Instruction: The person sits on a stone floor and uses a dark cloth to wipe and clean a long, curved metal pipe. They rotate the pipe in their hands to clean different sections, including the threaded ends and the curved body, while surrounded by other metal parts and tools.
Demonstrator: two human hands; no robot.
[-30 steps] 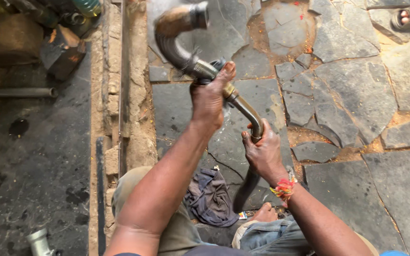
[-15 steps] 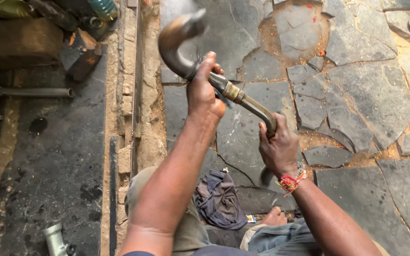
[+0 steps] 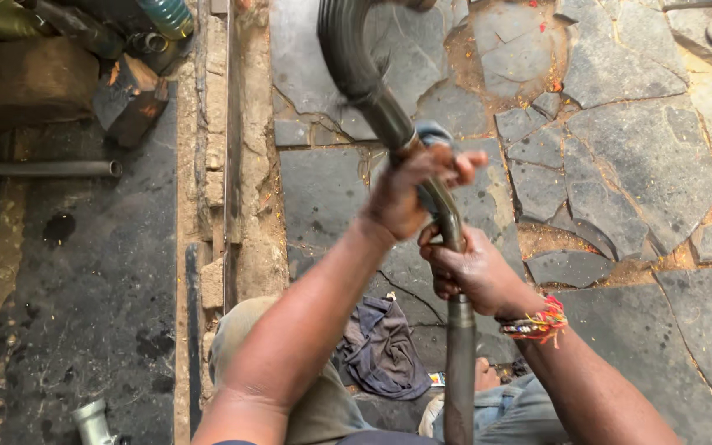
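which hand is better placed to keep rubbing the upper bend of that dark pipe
Left, probably. The left hand sits higher on the curved pipe, pressing a cloth just below the bend; the right hand grips lower, steadying the straight section.

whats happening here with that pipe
A person grips a long curved dark metal pipe with both hands. The left hand wraps it higher up with a bit of grey cloth; the right hand clasps it just below. A crumpled dark rag lies on the cracked stone floor below.
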